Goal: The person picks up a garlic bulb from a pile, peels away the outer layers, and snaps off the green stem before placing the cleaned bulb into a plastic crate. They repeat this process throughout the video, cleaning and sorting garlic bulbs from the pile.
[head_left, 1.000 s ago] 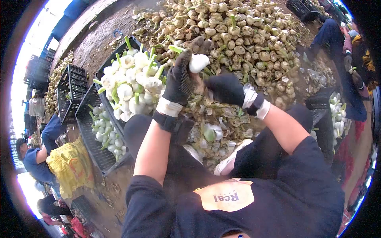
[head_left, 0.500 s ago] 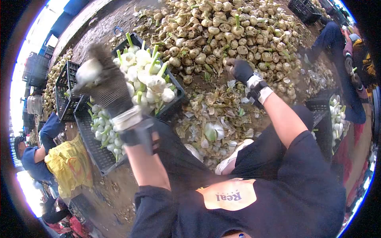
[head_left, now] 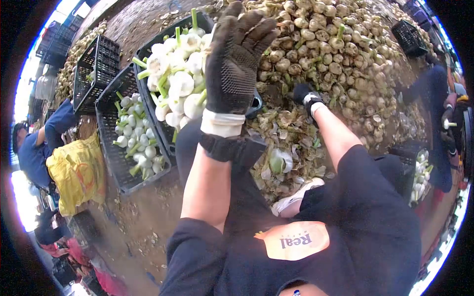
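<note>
My left hand (head_left: 237, 66), in a dark grippy glove, is raised beside the fuller crate with its palm showing and its fingers extended; nothing is in it. Trimmed white garlic bulbs (head_left: 181, 84) with short green stems fill that black crate (head_left: 144, 93). My right hand (head_left: 303, 92), in a dark glove, reaches the lower edge of the pile of untrimmed garlic (head_left: 335, 54). Its fingers look curled, and what they hold is too small to make out. Loose peelings (head_left: 284, 130) lie just below it.
At the left, a second crate (head_left: 111, 148) holds smaller white bulbs, beside a yellow sack (head_left: 78, 172) and a seated person (head_left: 34, 155). Another black crate (head_left: 96, 74) stands behind. At the right are a crate of bulbs (head_left: 420, 180) and a co-worker's gloved hands (head_left: 448, 126).
My left hand has moved right from over the crates and let go of the white bulb. My right hand has come down slightly along the pile's edge. The view has shifted.
</note>
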`<state>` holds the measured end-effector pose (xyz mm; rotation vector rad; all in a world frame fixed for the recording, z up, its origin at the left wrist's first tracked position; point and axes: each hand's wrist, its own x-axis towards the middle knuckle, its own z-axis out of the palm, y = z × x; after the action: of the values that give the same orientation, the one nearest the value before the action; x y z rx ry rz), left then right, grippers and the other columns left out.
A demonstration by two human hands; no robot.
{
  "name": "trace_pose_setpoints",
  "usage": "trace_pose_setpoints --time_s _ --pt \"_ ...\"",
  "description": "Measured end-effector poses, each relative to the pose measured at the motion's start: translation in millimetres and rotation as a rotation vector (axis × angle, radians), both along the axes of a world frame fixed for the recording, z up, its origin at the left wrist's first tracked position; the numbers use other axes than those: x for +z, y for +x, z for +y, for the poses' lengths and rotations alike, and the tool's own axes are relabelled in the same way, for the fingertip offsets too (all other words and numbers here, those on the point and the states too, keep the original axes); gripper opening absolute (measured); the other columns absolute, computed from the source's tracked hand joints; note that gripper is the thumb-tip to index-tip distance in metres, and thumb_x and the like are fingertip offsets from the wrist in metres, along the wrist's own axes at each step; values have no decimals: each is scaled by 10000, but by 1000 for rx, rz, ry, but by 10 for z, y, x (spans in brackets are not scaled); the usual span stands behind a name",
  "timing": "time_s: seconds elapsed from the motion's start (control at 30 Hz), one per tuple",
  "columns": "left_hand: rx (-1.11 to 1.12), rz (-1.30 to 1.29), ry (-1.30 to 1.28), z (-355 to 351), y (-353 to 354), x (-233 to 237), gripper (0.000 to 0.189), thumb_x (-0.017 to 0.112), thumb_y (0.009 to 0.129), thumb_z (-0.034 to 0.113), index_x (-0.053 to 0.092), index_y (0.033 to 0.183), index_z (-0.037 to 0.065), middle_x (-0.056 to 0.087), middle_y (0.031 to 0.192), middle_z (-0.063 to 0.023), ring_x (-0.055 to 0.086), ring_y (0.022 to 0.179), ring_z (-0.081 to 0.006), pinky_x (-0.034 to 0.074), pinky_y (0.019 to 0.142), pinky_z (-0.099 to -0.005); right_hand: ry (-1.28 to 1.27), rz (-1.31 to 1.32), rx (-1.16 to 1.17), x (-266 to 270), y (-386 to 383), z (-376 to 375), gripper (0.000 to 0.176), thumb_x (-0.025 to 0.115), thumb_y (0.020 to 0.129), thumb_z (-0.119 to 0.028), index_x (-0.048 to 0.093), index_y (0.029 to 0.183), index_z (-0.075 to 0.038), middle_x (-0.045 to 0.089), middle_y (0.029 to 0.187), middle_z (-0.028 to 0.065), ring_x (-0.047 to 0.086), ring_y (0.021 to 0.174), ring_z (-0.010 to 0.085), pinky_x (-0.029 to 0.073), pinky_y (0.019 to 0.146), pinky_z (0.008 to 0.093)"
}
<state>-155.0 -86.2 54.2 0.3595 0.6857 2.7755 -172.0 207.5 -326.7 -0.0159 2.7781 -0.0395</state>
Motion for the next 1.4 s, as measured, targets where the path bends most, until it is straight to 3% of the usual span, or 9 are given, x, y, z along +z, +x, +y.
trace_pose_setpoints --time_s 0.2,0.27,0.5,0.6,0.77,0.87,1.2,1.27,1.4 --pt "-86 88 -78 141 15 -145 444 529 975 255 437 1339 19 633 1112 -158 628 1050 -278 500 931 -398 221 214 65 1569 195 -189 196 608 751 -158 693 886 -45 672 931 190 657 861 373 526 774 456" --pt "-67 232 -498 171 42 -187 415 593 934 223 502 1286 23 649 1094 -122 638 1021 -238 502 912 -347 173 395 30 2192 253 -268 190 605 743 -108 694 905 -62 667 894 180 658 848 357 524 756 458" --pt "376 836 -1276 496 139 -923 518 691 744 37 535 1238 47 645 1121 -133 601 1048 -227 462 934 -311 -672 638 83 3221 715 -163 232 587 903 -156 622 1096 -32 660 908 102 635 807 190 499 732 324" --pt "-15 584 -993 483 226 -487 552 707 724 17 526 1242 71 624 1156 -174 598 1084 -250 458 946 -323 -1167 454 -161 3648 1026 -395 334 574 951 -260 595 1156 2 647 935 40 604 828 107 490 749 269" --pt "344 916 -1010 640 363 -374 600 792 660 32 551 1205 100 628 1097 -116 608 1042 -285 476 902 -358 -1006 569 -183 3499 1254 -617 459 589 938 -421 632 1117 0 661 994 50 613 894 135 485 795 292" --pt "400 947 -1111 681 437 -345 597 806 647 44 559 1186 111 622 1074 -130 605 1015 -316 483 874 -370 -1337 626 -499 3482 1227 -793 375 604 940 -345 640 1079 1 665 981 47 620 887 124 496 783 288" --pt "368 857 -1093 627 428 -359 587 805 636 18 572 1171 85 617 1097 -128 603 1035 -302 478 899 -348 -1589 448 -356 3383 1244 -647 281 623 938 -225 620 1101 5 666 987 48 619 895 116 502 803 277" --pt "370 872 -1139 661 411 -411 595 810 638 17 568 1178 77 618 1102 -115 605 1036 -283 479 902 -344 -1172 616 -253 3280 1193 -663 300 625 935 -228 611 1117 11 670 994 53 615 890 119 498 799 285" --pt "221 759 -1008 738 408 -421 634 817 659 8 537 1224 72 614 1112 -84 608 1013 -219 495 889 -337 -1471 591 -507 3358 1210 -662 235 625 916 -204 635 1010 11 670 927 81 607 862 161 480 774 325"
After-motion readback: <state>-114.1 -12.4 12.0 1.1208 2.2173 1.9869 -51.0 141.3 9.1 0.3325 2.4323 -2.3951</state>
